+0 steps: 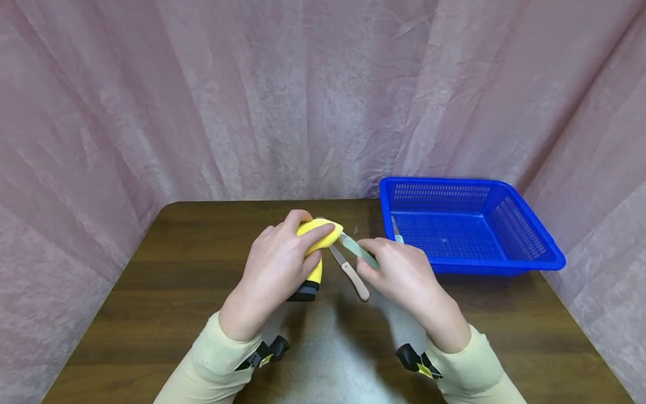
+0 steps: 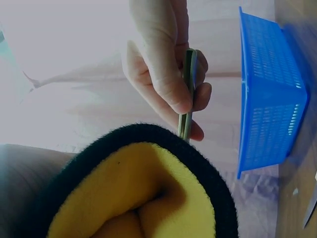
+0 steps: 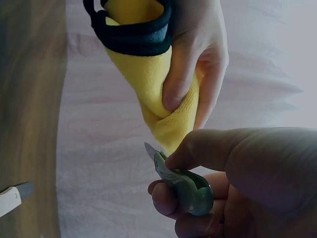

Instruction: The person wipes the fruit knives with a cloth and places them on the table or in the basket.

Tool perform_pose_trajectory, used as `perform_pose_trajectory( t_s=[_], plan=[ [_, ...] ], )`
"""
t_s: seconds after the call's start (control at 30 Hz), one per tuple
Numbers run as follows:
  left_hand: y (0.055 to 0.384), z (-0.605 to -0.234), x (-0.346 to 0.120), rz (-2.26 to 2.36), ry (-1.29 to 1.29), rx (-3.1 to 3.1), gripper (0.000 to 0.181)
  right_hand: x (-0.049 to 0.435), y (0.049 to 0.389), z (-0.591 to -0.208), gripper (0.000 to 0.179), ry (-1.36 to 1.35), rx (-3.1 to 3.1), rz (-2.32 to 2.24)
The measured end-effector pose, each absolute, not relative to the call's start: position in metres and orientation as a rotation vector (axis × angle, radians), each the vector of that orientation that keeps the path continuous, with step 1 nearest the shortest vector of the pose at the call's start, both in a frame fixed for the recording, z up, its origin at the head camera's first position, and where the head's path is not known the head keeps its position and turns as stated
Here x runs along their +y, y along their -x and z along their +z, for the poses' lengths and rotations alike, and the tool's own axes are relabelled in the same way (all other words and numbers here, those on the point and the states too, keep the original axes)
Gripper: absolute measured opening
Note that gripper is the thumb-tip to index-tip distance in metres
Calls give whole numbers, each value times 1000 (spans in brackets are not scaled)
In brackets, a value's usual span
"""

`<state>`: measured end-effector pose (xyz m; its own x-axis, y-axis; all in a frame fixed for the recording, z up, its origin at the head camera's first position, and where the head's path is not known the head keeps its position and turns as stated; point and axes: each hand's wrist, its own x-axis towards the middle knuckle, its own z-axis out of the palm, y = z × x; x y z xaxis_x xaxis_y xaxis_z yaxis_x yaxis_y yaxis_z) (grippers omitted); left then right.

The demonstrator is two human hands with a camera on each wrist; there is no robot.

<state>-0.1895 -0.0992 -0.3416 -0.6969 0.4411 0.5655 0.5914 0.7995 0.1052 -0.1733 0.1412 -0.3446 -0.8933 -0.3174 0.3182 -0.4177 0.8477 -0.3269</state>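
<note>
My left hand grips a bunched yellow cloth with a dark border, which hangs below the fingers. In my right hand is a folding knife with a pale green handle, its blade out and pointing to the cloth. The right wrist view shows the thumb and curled fingers around the slotted green handle, with the blade tip beside the cloth's lower end. Much of the blade is hidden there. Below both hands, a knife with a beige handle lies on the table, blade out.
At the right rear of the wooden table stands a blue plastic basket. Inside it, against the left wall, leans another knife with a light green handle. A pink curtain hangs behind the table.
</note>
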Motion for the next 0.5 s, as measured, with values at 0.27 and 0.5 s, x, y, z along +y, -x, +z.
perform_pose_trajectory(
  t_s=[0.27, 0.5],
  plan=[
    [185, -340, -99, -355, 795, -2445, 50, 141, 167, -341, 10, -592, -2733, 557],
    [184, -344, -98, -324, 815, -2451, 48, 137, 167, -341, 8, -619, -2739, 545]
  ],
)
